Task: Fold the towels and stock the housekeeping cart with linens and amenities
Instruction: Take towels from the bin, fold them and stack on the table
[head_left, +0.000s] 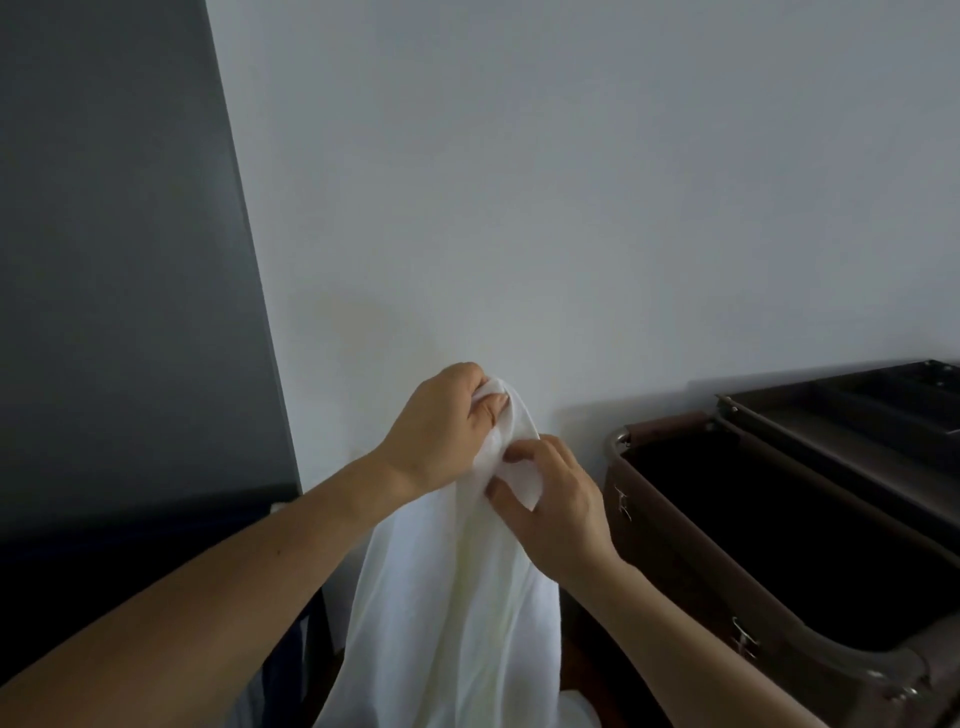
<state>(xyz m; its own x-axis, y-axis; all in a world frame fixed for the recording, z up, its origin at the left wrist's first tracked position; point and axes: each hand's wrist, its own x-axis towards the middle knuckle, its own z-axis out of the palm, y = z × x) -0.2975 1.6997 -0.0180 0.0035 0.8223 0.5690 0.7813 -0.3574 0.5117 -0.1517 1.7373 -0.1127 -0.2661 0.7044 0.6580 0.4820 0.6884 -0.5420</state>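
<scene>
Both my forearms reach up and fwd from the bottom of the view, L from 7 o'clock, R from 5 o'clock, meeting near centre, a bit below mid-height. My left hand (441, 423) is the upper one: back of hand toward me, fingers and thumb curled over, bunching the top end of the white towel (457, 597) in a closed grip. My right hand (558, 506) sits just below, at approx 4 o'clock from the L one, on the same cloth. Its thumb and forefinger pinch a fold at the towel's edge and the other fingers curl loosely behind. The hands are just beside each other; can't tell if they touch. The towel hangs in the air betw. my arms, long axis vertical. Its gathered top end points to 12 o'clock at my L fingertips. The body falls toward 6 o'clock, widening in soft folds till it runs off the bottom of the frame, so the lower end is out of view. Behind it is a plain pale wall (571, 182), w/ a dark panel (119, 234) at 9–10 o'clock. The housekeeping cart (691, 587) stands at 3–4 o'clock of my hands, apart from the towel. It has a brown frame w/ an open dark bag (805, 545) and a compartment tray (857, 415) at 2 o'clock.
</scene>
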